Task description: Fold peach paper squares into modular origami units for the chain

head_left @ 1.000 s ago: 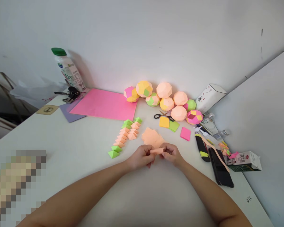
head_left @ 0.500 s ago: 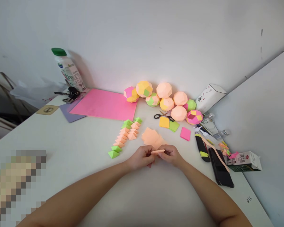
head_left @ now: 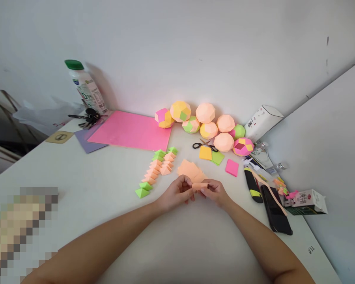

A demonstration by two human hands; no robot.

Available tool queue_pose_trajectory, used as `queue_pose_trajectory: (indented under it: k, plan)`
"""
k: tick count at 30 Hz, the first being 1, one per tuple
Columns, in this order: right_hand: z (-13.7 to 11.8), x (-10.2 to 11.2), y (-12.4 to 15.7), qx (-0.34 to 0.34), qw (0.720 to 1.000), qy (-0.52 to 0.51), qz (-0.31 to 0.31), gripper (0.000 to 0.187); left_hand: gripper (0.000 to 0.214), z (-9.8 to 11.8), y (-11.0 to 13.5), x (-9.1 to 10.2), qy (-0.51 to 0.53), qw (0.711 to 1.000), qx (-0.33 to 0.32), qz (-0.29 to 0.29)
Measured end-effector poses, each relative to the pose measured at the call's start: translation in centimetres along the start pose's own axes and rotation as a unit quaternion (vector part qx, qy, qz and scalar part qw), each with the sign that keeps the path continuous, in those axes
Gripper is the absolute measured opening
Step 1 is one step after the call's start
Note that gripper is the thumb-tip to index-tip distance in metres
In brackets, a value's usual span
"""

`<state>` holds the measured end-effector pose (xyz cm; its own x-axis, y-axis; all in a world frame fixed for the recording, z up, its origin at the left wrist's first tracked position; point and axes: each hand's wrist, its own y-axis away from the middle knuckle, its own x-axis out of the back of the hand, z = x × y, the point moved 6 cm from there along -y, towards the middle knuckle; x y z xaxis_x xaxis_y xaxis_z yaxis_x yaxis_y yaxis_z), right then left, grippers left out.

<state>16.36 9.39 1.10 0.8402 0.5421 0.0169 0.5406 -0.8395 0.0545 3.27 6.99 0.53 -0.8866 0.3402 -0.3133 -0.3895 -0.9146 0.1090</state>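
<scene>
Between my left hand and my right hand is a small piece of peach paper, folded into a narrow strip. My left fingers pinch its left end, and my right thumb and fingers press on the right end. Just beyond lies a fanned stack of peach paper sheets, its near edge partly hidden by my hands. Two rows of folded paper pieces, peach with green ones at the ends, stand on the table to the left.
Faceted paper balls are grouped by the wall. Before them lie black scissors, yellow paper squares, green and pink ones. A pink board and bottle are at left; a box cutter, phone and milk carton at right.
The peach paper has turned from nearly edge-on to show more of its flat face, and sits slightly higher. My left fingers have loosened and lifted a little.
</scene>
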Motion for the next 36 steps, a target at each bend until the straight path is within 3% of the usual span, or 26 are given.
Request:
queue_pose_trajectory:
  k: [9, 14, 20, 25, 29, 36]
  plan:
    - [0.0, 0.0, 0.3, 0.012, 1.0, 0.014, 0.0, 0.021, 0.035, 0.1, -0.3, 0.3, 0.033, 0.999, -0.011, 0.037]
    - [-0.6, 0.1, 0.5, 0.095, 0.995, -0.011, 0.023, 0.016, 0.031, 0.1, -0.4, 0.5, 0.033, 0.998, -0.024, 0.038]
    - [-1.4, -0.1, 0.8, 0.174, 0.967, 0.177, 0.062, 0.026, 0.031, 0.2, -0.2, 0.3, -0.011, 1.0, -0.018, 0.02]
    - [-1.6, 0.3, 0.6, 0.163, 0.969, 0.172, 0.072, 0.015, 0.037, 0.2, 0.1, 0.1, -0.075, 0.997, -0.008, -0.008]
    - [-1.4, 0.4, 0.5, 0.148, 0.977, 0.136, 0.074, 0.017, 0.037, 0.5, 0.2, -0.3, -0.12, 0.992, -0.02, -0.043]
    - [-0.6, 0.4, 0.5, 0.088, 0.99, 0.085, 0.066, 0.021, 0.036, 0.1, 0.2, -0.1, -0.149, 0.988, -0.019, -0.027]
